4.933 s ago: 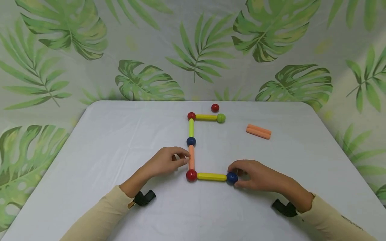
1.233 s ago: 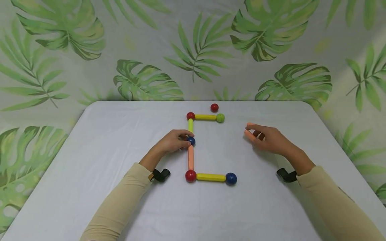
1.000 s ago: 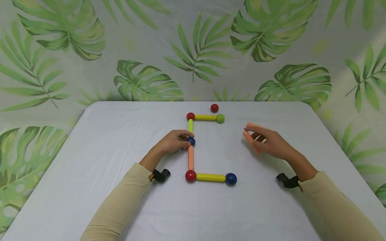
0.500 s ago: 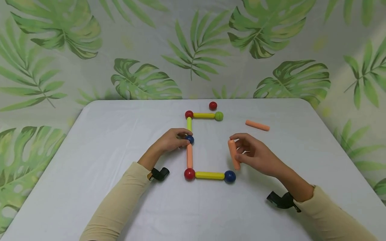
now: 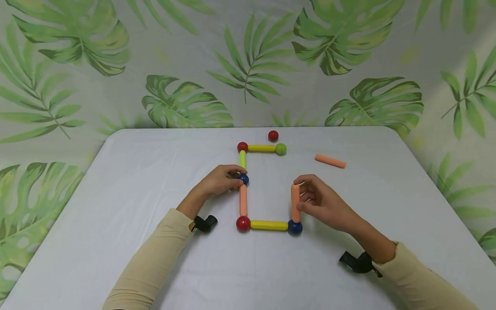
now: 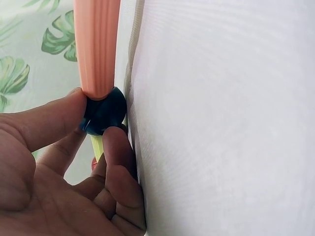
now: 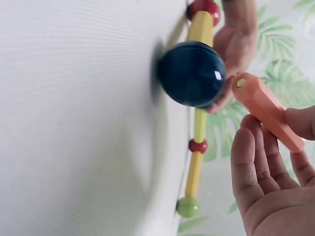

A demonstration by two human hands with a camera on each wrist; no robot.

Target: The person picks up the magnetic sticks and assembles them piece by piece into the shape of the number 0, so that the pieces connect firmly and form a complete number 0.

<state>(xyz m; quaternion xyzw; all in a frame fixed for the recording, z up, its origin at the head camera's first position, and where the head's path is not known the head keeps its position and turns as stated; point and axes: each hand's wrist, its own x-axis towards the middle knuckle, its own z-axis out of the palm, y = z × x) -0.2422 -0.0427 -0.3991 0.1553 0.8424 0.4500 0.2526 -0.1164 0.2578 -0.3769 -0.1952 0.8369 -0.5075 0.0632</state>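
Left hand point(image 5: 217, 180) pinches middle blue ball point(image 6: 109, 114); right hand point(image 5: 323, 202) grips orange rod point(image 5: 295, 200) just clear of unheld blue ball point(image 5: 295, 228), which hasty tilt might knock loose

1) Beneath the left hand point(image 5: 221, 181) and right hand point(image 5: 325, 202), a table point(image 5: 128, 181) is covered in white
2) Beyond them, a pale backdrop point(image 5: 120, 97) is printed with green leaves point(image 5: 79, 38)
3) Well right of them, it is lit more brightly
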